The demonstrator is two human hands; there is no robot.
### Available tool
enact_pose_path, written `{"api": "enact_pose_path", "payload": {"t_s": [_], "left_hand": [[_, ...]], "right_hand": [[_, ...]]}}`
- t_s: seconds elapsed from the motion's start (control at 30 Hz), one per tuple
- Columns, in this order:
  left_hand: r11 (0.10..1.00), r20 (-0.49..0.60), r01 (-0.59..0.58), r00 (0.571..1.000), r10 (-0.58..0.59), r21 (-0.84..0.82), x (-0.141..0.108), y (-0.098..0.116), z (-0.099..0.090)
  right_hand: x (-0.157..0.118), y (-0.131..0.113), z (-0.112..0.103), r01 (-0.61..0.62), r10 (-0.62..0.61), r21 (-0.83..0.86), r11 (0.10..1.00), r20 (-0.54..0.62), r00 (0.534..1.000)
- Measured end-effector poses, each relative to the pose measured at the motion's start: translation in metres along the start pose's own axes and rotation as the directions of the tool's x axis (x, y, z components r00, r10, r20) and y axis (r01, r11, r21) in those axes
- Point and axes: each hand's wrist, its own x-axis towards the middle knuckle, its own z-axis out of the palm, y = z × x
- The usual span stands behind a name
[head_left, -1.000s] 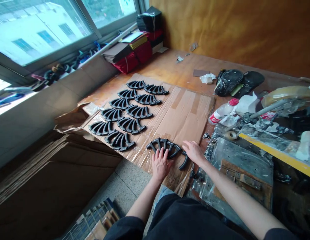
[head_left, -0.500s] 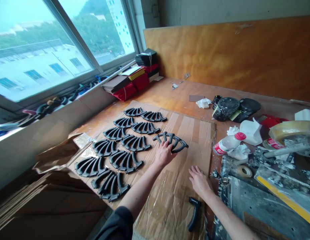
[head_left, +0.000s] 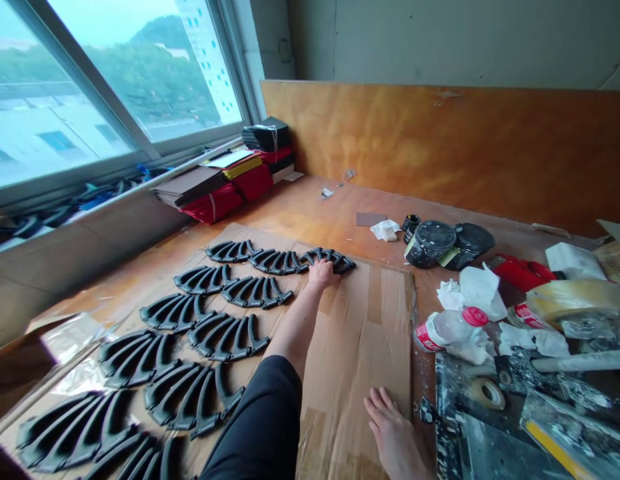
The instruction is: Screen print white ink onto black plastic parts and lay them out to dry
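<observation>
My left hand (head_left: pixel 323 272) reaches far forward over the cardboard (head_left: pixel 357 333), its fingers closed on a fan-shaped set of black curved pieces (head_left: pixel 344 262). That set lies at the far edge of the sheet, at the right end of the back row, beside another black fan (head_left: pixel 276 261). Several more such fans, like the one at the near left (head_left: pixel 193 397), are laid out in two columns to the left of my arm. My right hand (head_left: pixel 393 427) rests open on the cardboard's right side, fingers spread, holding nothing.
Right of the cardboard stand a plastic bottle with a pink cap (head_left: pixel 453 327), black tubs (head_left: pixel 433 241), crumpled tissue (head_left: pixel 477 290) and a tape roll (head_left: pixel 487 393). Red and black stacked sheets (head_left: pixel 230 190) sit by the window. A wooden board (head_left: pixel 440 147) closes off the back.
My left hand has carried the black fan-shaped set forward to the back row. My view has shifted forward, and the single black curved piece near my right arm is out of view.
</observation>
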Motion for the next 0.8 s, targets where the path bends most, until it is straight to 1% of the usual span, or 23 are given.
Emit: {"api": "enact_pose_path", "payload": {"t_s": [0.1,0.17,0.23,0.3,0.37,0.43,0.5,0.53,0.57,0.63,0.7,0.77,0.8], "left_hand": [[0.995,-0.038,0.097,0.995,-0.097,0.007,-0.001,-0.005,0.004],[0.993,-0.067,0.121,0.991,-0.12,0.012,-0.009,0.0,0.008],[0.992,-0.119,0.127,0.985,-0.125,0.011,-0.026,0.011,0.018],[0.993,-0.205,0.112,0.972,-0.115,-0.024,-0.051,0.022,0.035],[0.993,-0.302,0.061,0.949,-0.09,-0.103,-0.081,0.029,0.057],[0.983,-0.368,-0.012,0.928,-0.058,-0.184,-0.112,0.03,0.079],[0.962,-0.405,-0.116,0.914,0.006,-0.248,-0.137,0.026,0.097],[0.95,-0.42,-0.154,0.907,0.027,-0.27,-0.148,0.023,0.104],[0.944,-0.44,-0.164,0.898,0.023,-0.286,-0.157,0.019,0.11],[0.941,-0.44,-0.177,0.898,0.034,-0.288,-0.173,0.012,0.117],[0.947,-0.406,-0.122,0.914,-0.009,-0.296,-0.188,0.006,0.117],[0.95,-0.325,-0.016,0.941,-0.091,-0.313,-0.205,0.001,0.112],[0.946,-0.274,0.054,0.951,-0.147,-0.319,-0.215,0.0,0.108]], "right_hand": [[-0.003,-0.006,-0.004,0.011,-0.011,0.023,1.0,-0.028,1.0],[-0.003,-0.014,-0.011,-0.006,0.007,0.036,0.999,-0.035,0.999],[-0.004,-0.021,-0.019,-0.03,0.033,0.055,0.998,-0.04,0.999],[-0.003,-0.028,-0.027,-0.03,0.035,0.088,0.996,-0.053,0.998],[-0.003,-0.034,-0.036,-0.012,0.02,0.131,0.991,-0.06,0.998],[-0.004,-0.04,-0.047,0.007,0.0,0.163,0.987,-0.044,0.999],[-0.008,-0.045,-0.06,0.013,-0.008,0.178,0.984,-0.029,1.0],[-0.012,-0.047,-0.068,-0.008,0.017,0.196,0.98,-0.044,0.999],[-0.019,-0.048,-0.076,-0.027,0.04,0.214,0.976,-0.056,0.998],[-0.04,-0.05,-0.09,-0.036,0.068,0.275,0.961,-0.109,0.992],[-0.076,-0.046,-0.104,-0.001,0.086,0.345,0.939,-0.231,0.969],[-0.127,-0.031,-0.115,0.033,0.127,0.396,0.918,-0.369,0.921],[-0.159,-0.018,-0.12,0.03,0.162,0.413,0.91,-0.424,0.891]]}}
